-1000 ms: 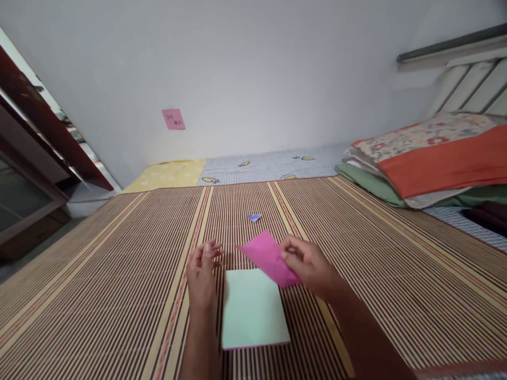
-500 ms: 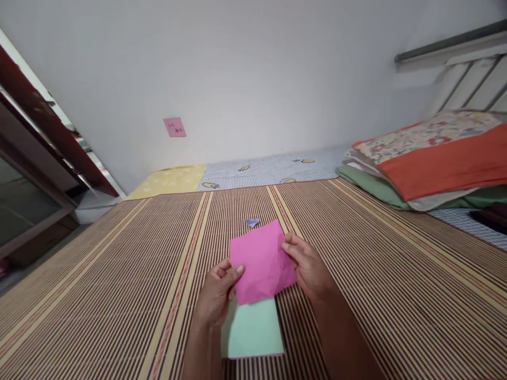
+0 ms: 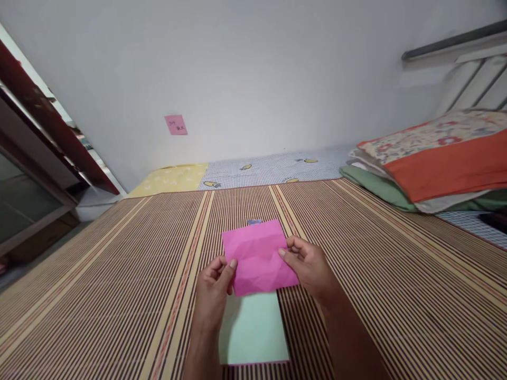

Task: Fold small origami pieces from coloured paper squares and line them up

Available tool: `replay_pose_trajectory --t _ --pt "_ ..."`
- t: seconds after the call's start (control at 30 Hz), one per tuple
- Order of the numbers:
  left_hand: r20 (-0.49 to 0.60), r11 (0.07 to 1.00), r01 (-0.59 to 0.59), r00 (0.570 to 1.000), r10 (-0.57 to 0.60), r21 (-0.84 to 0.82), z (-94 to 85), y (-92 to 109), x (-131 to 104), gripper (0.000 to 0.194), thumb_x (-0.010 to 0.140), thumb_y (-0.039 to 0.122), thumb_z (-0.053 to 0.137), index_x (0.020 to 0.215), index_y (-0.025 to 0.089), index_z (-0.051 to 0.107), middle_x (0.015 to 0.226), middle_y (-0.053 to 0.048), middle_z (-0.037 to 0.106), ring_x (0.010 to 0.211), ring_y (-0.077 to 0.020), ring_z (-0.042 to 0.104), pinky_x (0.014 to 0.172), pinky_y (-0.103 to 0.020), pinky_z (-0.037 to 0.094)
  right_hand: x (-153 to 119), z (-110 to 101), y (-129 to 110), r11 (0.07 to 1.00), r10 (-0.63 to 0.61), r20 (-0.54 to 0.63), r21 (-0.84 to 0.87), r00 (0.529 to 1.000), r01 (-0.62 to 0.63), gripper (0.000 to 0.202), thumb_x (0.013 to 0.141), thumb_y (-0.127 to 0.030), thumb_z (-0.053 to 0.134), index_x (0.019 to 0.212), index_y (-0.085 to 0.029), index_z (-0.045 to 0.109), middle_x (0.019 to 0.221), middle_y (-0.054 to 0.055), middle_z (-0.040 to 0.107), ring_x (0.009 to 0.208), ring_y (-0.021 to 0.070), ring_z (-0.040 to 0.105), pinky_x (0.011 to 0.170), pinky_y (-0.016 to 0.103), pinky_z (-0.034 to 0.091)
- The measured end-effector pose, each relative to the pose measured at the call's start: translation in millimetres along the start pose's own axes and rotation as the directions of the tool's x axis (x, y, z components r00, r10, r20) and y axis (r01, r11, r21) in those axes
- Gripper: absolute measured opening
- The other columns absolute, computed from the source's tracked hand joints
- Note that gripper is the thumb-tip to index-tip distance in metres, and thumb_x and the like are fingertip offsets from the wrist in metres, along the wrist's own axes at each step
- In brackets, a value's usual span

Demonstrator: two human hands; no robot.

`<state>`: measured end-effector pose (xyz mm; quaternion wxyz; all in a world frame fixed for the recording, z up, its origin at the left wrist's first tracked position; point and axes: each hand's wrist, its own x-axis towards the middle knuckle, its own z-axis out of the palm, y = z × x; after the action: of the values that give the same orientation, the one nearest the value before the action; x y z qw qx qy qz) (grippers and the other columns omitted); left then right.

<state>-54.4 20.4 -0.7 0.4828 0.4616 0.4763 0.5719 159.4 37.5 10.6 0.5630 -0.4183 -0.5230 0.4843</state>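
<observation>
A creased sheet of pink paper [image 3: 257,258] is stretched between my two hands, tilted up toward me. My left hand [image 3: 216,282] pinches its left edge, thumb on top. On the right edge, my right hand [image 3: 307,264] grips the paper between thumb and fingers. Below it lies a pale green stack of paper [image 3: 255,330] with a thin pink line along its front edge; the pink sheet hides its far part. Just past the sheet's top edge a small bluish folded piece of paper [image 3: 254,221] shows, partly covered.
A striped bamboo mat [image 3: 119,285] spreads under everything. Folded bedding [image 3: 447,163] in orange, floral and green is piled at the right. Behind the mat stands a white wall [image 3: 277,79] with a pink note [image 3: 176,125] on it. A dark red door frame [image 3: 51,116] is at the left.
The pink paper has shifted slightly left and turned more level, now covering much of the bluish piece. Both hands still hold it, and the left has moved a little up and left.
</observation>
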Motion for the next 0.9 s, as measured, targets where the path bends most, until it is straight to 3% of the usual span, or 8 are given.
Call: replay_pose_trajectory --t 0.17,0.33,0.5,0.67,0.8,0.9 --pt "-0.015 0.999 -0.005 1.000 0.005 -0.034 -1.9 5 -1 0.027 0.081 0.041 0.079 0.079 0.016 0.069 0.060 0.005 0.050 0.053 -0.0076 0.039 0.050 -0.017 0.031 1 -1 -2 0.999 0.030 0.015 0.042 0.999 -0.031 0.020 0.079 -0.034 0.077 0.079 -0.017 0.066 0.068 -0.003 0.059 0.060 0.0120 0.053 0.055 0.022 0.041" --pt "-0.020 0.986 0.054 0.998 -0.058 -0.159 -1.0 7 -2 0.022 0.079 0.034 0.081 0.092 0.018 0.074 0.071 0.001 0.064 0.061 -0.0110 0.055 0.058 -0.020 0.045 1 -1 -1 0.990 0.062 0.011 0.123 0.998 -0.063 0.018 0.080 -0.034 0.076 0.084 -0.018 0.070 0.071 -0.001 0.063 0.062 0.0138 0.056 0.058 0.025 0.043" --pt "-0.002 0.894 0.180 0.980 -0.198 -0.410 2.0 11 -3 0.023 0.066 0.025 0.087 0.085 0.017 0.076 0.074 -0.002 0.071 0.066 -0.0157 0.065 0.062 -0.024 0.053 0 -3 -1 0.969 0.121 0.023 0.215 0.992 -0.123 0.011 0.080 -0.028 0.073 0.086 -0.019 0.073 0.077 0.001 0.068 0.067 0.0152 0.059 0.061 0.025 0.046" --pt "0.069 0.842 0.183 0.983 -0.172 -0.507 6.7 12 -3 0.037 0.058 0.022 0.091 0.092 0.016 0.078 0.078 -0.006 0.073 0.071 -0.0180 0.067 0.066 -0.027 0.055 -1 -5 2 0.925 0.187 0.088 0.319 0.978 -0.205 0.012 0.077 -0.022 0.073 0.088 -0.019 0.076 0.086 0.004 0.073 0.073 0.0160 0.065 0.064 0.026 0.050" --pt "-0.101 0.910 0.048 0.990 -0.097 -0.411 11.7 5 -2 0.029 0.059 0.025 0.091 0.081 0.016 0.074 0.069 0.001 0.064 0.058 -0.0100 0.054 0.052 -0.020 0.044 -4 -1 0 0.956 0.123 0.123 0.253 0.985 -0.151 0.020 0.078 -0.025 0.075 0.097 -0.020 0.076 0.090 0.005 0.073 0.080 0.0178 0.068 0.072 0.030 0.053" --pt "-0.204 0.939 -0.018 0.977 -0.056 -0.344 14.3 2 -3 0.024 0.064 0.024 0.090 0.073 0.017 0.069 0.063 0.005 0.055 0.055 -0.0071 0.044 0.051 -0.017 0.037 -4 4 0 0.989 0.038 0.098 0.137 0.994 -0.051 0.018 0.077 -0.027 0.079 0.093 -0.020 0.075 0.084 0.003 0.070 0.079 0.0175 0.066 0.075 0.031 0.053"
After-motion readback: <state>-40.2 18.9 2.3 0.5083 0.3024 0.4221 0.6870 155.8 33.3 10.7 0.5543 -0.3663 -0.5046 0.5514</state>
